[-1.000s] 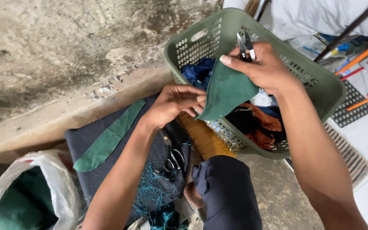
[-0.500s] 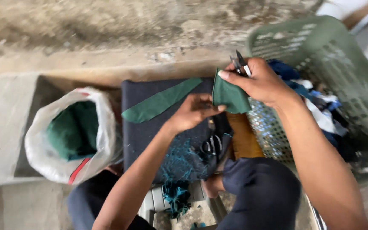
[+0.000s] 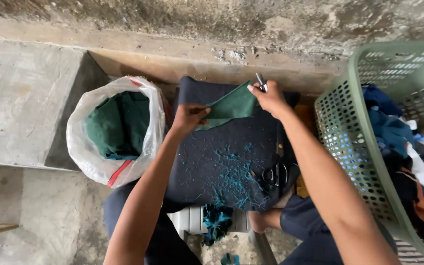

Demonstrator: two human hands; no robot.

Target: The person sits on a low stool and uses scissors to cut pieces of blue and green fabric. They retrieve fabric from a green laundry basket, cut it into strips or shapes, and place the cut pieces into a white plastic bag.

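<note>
Both hands hold a green piece of cloth (image 3: 231, 105) above a dark navy padded work surface (image 3: 222, 162). My left hand (image 3: 188, 118) pinches the cloth's left end. My right hand (image 3: 269, 98) grips its right end and also holds a small metal tool (image 3: 260, 81) upright between the fingers. Teal thread scraps (image 3: 231, 179) are scattered over the navy surface. Black scissors (image 3: 276, 172) lie on its right side.
A white plastic bag (image 3: 116, 162) holding green cloth pieces stands at the left. A green perforated laundry basket (image 3: 349, 147) full of mixed fabrics sits at the right. A concrete wall and ledge (image 3: 30, 98) run behind. My knees in dark trousers are below.
The green cloth has come out of the basket and now hangs over the navy surface, with both hands moved left. The view has swung left, bringing the bag fully in.
</note>
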